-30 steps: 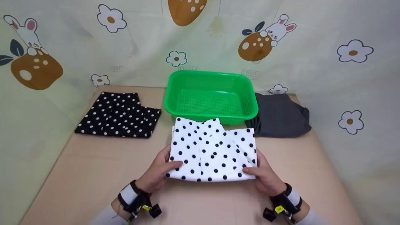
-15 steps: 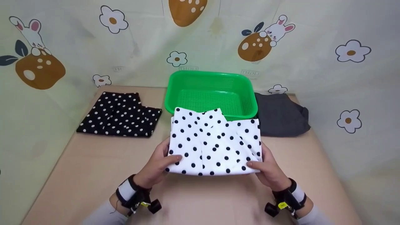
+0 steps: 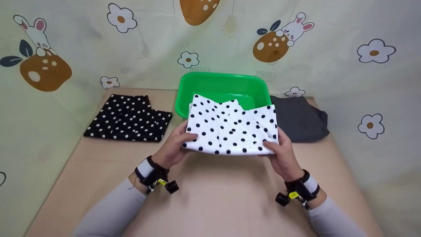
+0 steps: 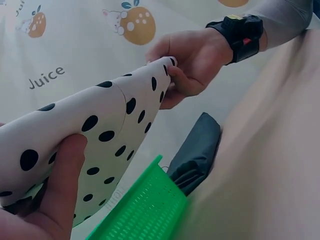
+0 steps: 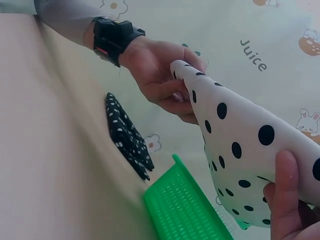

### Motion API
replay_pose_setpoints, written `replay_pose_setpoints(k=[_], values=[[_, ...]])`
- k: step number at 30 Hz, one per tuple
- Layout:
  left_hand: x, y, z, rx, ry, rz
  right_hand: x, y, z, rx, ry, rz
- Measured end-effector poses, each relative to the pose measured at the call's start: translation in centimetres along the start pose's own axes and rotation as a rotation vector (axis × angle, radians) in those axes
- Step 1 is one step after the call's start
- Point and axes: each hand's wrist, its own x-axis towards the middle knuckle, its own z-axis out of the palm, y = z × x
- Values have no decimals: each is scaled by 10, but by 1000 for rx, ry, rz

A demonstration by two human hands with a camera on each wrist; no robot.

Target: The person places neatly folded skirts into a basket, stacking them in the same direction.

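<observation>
A folded white garment with black polka dots (image 3: pixel 230 128) is held up between both hands, its far edge overlapping the green basket (image 3: pixel 227 77) in the head view. My left hand (image 3: pixel 174 144) grips its left side, thumb on top and fingers underneath. On the opposite side my right hand (image 3: pixel 283 153) grips it the same way. The left wrist view shows the cloth (image 4: pixel 107 112) stretched from one hand to the other, above the basket's perforated wall (image 4: pixel 145 210). In the right wrist view the thumb (image 5: pixel 286 185) presses on the dotted fabric.
Left of the basket lies a folded black garment with white dots (image 3: pixel 128 120). A folded dark grey garment (image 3: pixel 297 120) lies to its right, against the basket's side. The beige table (image 3: pixel 217 197) ends at a printed fabric wall (image 3: pixel 148 39) behind and on both sides.
Both hands have carried the white dotted garment forward and up, from in front of the green basket to over its near rim. The black and grey garments have stayed put.
</observation>
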Motion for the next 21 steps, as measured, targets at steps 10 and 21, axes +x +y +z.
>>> replay_pose_setpoints(k=[10,21], values=[[52,22,3,-1,91,81,45,-13,2,-67,110,-26],[105,34,-14,-82,190,77,111,-35,22,-277,220,29]])
